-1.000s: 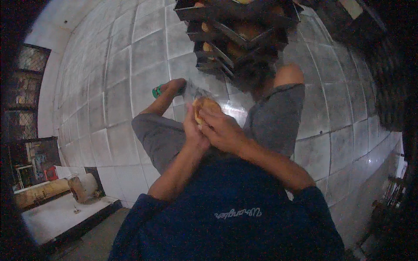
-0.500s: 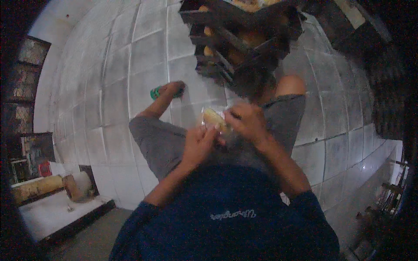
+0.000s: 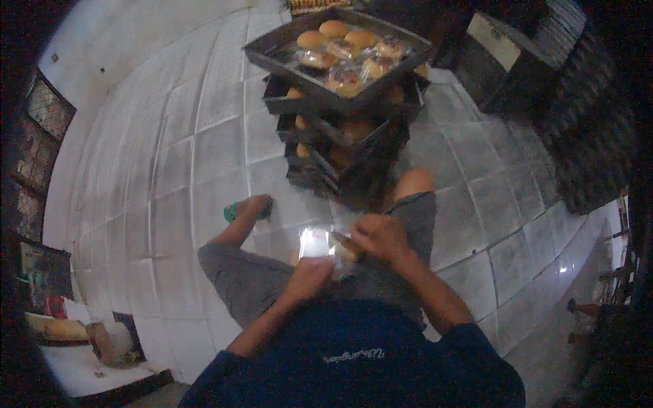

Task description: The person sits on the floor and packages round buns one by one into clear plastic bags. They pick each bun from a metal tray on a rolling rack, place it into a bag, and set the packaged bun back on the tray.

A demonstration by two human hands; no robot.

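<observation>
Low in front of my lap, my left hand [image 3: 311,277] pinches the lower edge of a clear plastic bag [image 3: 314,243], which shines with glare. Close on its right is a bread bun [image 3: 347,249], golden with a darker brown side. My right hand [image 3: 379,236] has its fingers closed on the bun's right end. Blur hides whether the bun lies inside the bag or against it. Beyond my hands stands a stack of dark baking trays [image 3: 272,56]. Several round buns [image 3: 334,28] lie in the top tray, some of them in clear wrappers.
My bent legs in grey shorts [image 3: 248,266] frame my hands, and a green sandal [image 3: 232,212] is on my left foot. Pale tiles [image 3: 177,204] cover the floor. A dark box [image 3: 495,61] and stacked dark trays [image 3: 585,129] stand at the far right.
My view has tilted up, bringing the top tray into sight. The bun, earlier between both hands' fingers, is now nearer my right hand, while the bag shows spread above my left.
</observation>
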